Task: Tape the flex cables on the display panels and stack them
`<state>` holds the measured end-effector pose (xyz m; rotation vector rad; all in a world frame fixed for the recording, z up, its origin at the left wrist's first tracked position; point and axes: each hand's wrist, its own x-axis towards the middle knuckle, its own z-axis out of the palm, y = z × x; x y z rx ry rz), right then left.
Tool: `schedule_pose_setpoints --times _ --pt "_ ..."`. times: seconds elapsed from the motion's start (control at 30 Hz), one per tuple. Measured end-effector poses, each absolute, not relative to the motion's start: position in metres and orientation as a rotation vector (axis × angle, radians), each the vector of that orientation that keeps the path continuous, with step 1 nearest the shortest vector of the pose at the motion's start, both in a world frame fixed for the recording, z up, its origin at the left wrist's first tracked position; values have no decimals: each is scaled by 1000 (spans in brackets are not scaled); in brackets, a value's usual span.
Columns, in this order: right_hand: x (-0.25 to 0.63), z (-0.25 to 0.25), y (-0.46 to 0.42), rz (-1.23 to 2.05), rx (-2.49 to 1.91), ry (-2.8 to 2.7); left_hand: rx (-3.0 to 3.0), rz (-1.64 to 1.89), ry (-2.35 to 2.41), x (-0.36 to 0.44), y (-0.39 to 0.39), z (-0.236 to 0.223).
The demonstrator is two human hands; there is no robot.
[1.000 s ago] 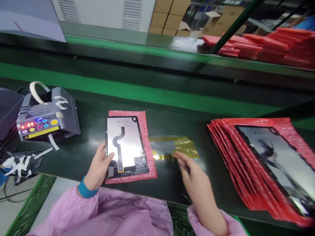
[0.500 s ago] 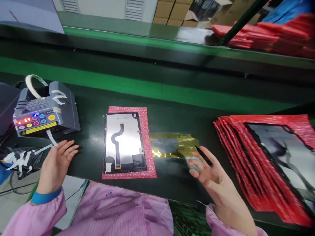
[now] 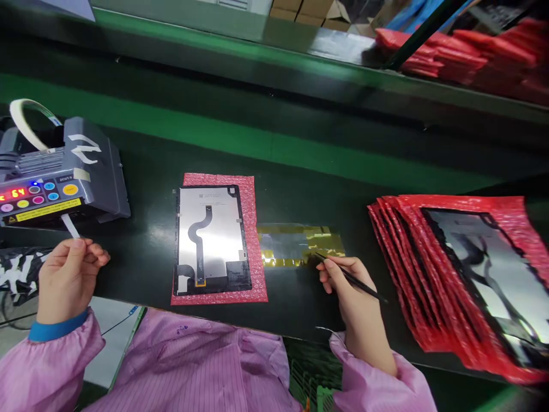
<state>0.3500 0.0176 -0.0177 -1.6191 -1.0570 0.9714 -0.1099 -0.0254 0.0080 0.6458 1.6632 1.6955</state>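
Pinching, the left hand (image 3: pixel 71 272) is holding a white tape strip (image 3: pixel 70 225) at the dispenser (image 3: pixel 100 183); the right hand (image 3: pixel 354 297) is gripping black tweezers (image 3: pixel 360 282) over amber film (image 3: pixel 325 242). Tape-taking is seemingly underway, next needing a clean pull; the display panel (image 3: pixel 225 232) is resting on pink bubble wrap (image 3: pixel 258 283).

An electronics workshop, seen from beside its dark green workbench (image 3: pixel 146 177). An electric tape dispenser (image 3: pixel 96 177) there glows with red digits above coloured buttons. A flat display panel (image 3: pixel 221 234), its ribbon cable (image 3: pixel 199 252) exposed, lies on pink bubble wrap (image 3: pixel 259 280); near it, red bubble-wrap pouches (image 3: pixel 433 292) are stacked beneath another panel (image 3: pixel 463 246). Cardboard boxes (image 3: pixel 309 8) show beyond a raised shelf (image 3: pixel 266 35) holding red packaging (image 3: pixel 489 54). The worker wears a pinstriped pink smock (image 3: pixel 210 366).
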Motion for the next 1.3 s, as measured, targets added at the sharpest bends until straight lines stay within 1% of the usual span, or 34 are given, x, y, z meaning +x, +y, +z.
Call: schedule_pose_setpoints --times 0.17,0.27,0.4,0.57,0.73,0.9,1.0,1.13,1.3 --pt "349 -16 22 968 -1664 -1103 808 1774 1649 -96 -29 12" --pt "350 -16 27 985 -1698 -1140 957 1745 1676 -86 -34 10" --pt "351 -17 32 998 -1689 -1129 1098 1571 1689 -76 -43 6" --pt "341 -10 21 1020 -1540 -980 1303 1304 1576 -56 -56 -2" --pt "293 2 -12 1151 -1476 -946 1287 1143 1491 -36 -62 -7" --pt "228 -5 -49 1366 -1380 -1042 1429 1037 1414 -27 -61 -2" --pt "205 -13 -56 1407 -1340 -1121 1686 1065 1336 -27 -61 -8" --pt "194 -18 -51 1377 -1278 -1194 2049 1162 1187 -28 -62 -22" --pt "189 -20 -45 1380 -1283 -1260 2046 1151 1223 -25 -63 -27"
